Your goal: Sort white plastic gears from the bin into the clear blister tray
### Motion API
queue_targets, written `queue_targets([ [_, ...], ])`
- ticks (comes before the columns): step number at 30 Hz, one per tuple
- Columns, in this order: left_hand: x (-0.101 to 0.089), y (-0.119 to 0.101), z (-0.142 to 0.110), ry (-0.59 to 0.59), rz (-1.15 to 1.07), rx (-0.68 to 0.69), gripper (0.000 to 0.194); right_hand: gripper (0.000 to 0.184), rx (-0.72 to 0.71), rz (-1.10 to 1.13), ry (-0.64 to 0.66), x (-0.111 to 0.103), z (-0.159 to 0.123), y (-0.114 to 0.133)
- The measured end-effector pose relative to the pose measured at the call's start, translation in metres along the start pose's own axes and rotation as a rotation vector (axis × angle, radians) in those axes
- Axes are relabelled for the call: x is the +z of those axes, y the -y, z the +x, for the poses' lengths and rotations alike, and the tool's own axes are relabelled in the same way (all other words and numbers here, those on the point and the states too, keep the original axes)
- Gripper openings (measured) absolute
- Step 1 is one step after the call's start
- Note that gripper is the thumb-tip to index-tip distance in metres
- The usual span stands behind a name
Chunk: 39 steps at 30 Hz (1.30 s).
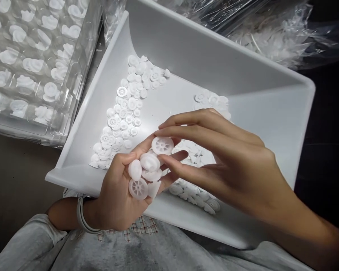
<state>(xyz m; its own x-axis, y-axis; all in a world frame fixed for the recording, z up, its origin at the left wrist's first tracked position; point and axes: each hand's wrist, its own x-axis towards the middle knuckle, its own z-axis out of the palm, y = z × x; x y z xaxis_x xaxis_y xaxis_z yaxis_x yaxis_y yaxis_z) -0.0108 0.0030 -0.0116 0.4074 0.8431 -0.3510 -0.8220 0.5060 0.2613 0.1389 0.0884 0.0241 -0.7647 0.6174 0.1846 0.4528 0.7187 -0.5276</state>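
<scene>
Head — gears (pixel 138 189), tray (pixel 268 124), dark surface (pixel 17 169)

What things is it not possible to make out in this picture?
All in the head view:
- Number of white wheels in the left hand: they overlap.
- Part of the bin floor: behind the right hand.
- Full clear tray: cut off by left and top edges.
- Contents of plastic bags: glare, wrinkled film.

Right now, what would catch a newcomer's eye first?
Probably the left hand, cupping white toothed wheels near the centre, the right hand's fingers and thumb at the uppermost one. Next, the big pale bin beneath, strewn with more white pieces, and the clear compartmented tray at upper left.
</scene>
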Motion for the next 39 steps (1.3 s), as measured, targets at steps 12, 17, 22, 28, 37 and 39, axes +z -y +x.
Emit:
queue_targets([
  [12, 0.006, -0.001, -0.001, -0.142, -0.217, -0.037, 0.053, 0.028, -0.033, -0.023, 0.083, -0.015, -0.009, -0.005],
  [17, 0.005, 0.0, 0.0, -0.099, -0.208, -0.035, 0.055, 0.033, -0.164, -0.18, 0.127, -0.008, -0.01, -0.003],
  [22, 0.005, 0.0, 0.001, -0.075, -0.212, -0.045, 0.053, 0.032, -0.212, -0.19, 0.132, 0.0, -0.011, -0.001],
  [28, 0.002, -0.001, -0.003, -0.073, -0.261, -0.008, 0.047, 0.019, -0.124, -0.126, 0.106, -0.012, -0.009, -0.001],
  [37, 0.002, 0.001, -0.004, -0.04, -0.296, 0.062, 0.044, 0.005, -0.014, -0.06, 0.09, -0.014, -0.005, -0.008],
  [39, 0.002, 0.001, -0.004, -0.035, -0.3, 0.06, 0.044, 0.01, -0.013, -0.079, 0.079, -0.013, -0.006, -0.007],
])
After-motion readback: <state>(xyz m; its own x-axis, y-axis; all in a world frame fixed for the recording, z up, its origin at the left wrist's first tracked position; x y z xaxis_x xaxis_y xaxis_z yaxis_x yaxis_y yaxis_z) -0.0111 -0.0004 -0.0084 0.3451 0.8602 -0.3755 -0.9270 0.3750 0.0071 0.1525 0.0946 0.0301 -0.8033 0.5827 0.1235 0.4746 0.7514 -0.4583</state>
